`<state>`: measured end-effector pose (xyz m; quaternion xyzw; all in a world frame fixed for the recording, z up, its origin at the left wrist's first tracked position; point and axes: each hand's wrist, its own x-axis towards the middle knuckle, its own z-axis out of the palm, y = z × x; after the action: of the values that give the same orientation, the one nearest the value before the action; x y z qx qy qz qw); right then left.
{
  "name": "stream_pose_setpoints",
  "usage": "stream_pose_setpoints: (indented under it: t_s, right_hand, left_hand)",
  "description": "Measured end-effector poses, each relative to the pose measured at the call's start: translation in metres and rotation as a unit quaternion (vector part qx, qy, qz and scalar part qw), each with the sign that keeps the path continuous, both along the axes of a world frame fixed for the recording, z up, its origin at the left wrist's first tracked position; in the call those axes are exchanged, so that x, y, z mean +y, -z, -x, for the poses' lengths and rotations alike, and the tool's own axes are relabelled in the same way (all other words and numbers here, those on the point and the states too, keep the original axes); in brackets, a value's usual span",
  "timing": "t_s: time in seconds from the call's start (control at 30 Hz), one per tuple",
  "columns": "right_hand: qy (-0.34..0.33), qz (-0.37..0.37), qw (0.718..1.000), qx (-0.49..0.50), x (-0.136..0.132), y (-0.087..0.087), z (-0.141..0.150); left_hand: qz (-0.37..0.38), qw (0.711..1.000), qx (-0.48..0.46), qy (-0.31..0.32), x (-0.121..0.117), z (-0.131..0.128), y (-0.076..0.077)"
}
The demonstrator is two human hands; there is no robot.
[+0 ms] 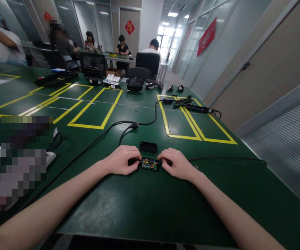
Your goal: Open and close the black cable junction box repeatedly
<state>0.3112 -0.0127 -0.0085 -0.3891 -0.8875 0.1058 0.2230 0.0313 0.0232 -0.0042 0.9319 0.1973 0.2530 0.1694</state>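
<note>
An opened black power adapter case (pixel 150 169) lies in front of me, with a green circuit board (pixel 146 165) showing inside. Two copper-coloured coils and some blue and yellow wires are visible on the board. At the case's left end, my left hand (pixel 123 160) pinches the black power cord where it enters. My right hand (pixel 175 163) grips the black output cable (pixel 225 158) at the opposite end; its fingertips partly hide that spot. Just behind the case rests its black cover (pixel 148 147), hollow side up. Both hands rest at table height.
A black plug (pixel 134 125) and a long cable (pixel 97 137) cross the green table (pixel 108 208). Yellow tape outlines (pixel 87 126) mark its surface. Soldering-type tools (pixel 191 106) lie at the back right, a black case (pixel 135 84) further back. Several people sit beyond.
</note>
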Motion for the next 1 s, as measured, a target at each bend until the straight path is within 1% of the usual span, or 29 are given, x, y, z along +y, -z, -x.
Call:
stream_pose_setpoints:
  t_s: [0.07,0.23,0.3,0.47,0.57,0.7,0.87,1.0]
  right_hand:
    - [0.002,0.019,1.000,0.015,-0.001,0.002,0.001]
    - [0.004,0.114,0.989,0.095,-0.005,0.007,0.005]
    - [0.009,0.122,0.987,0.100,-0.006,0.006,0.006]
    - [0.021,0.105,0.991,0.078,-0.005,0.004,0.008]
    - [0.051,0.099,0.991,0.075,-0.003,0.005,0.009]
    - [0.092,0.081,0.991,0.058,-0.001,0.008,0.013]
    - [0.128,0.048,0.990,0.035,-0.003,0.008,0.020]
    - [0.155,0.007,0.987,0.044,-0.002,0.008,0.023]
  left_hand:
    - [0.021,1.000,-0.003,-0.001,-0.001,0.000,0.001]
    - [0.059,0.998,0.014,-0.012,-0.001,0.001,0.002]
    - [0.067,0.998,0.017,-0.009,-0.001,0.000,0.001]
    - [0.083,0.996,0.009,-0.020,-0.001,-0.001,0.000]
    - [0.086,0.996,0.001,-0.026,0.000,-0.002,0.002]
    - [0.072,0.997,0.003,-0.035,0.001,-0.001,0.004]
    - [0.060,0.996,0.019,-0.059,0.002,-0.001,0.001]
    - [0.019,0.997,0.023,-0.077,0.005,0.000,0.001]
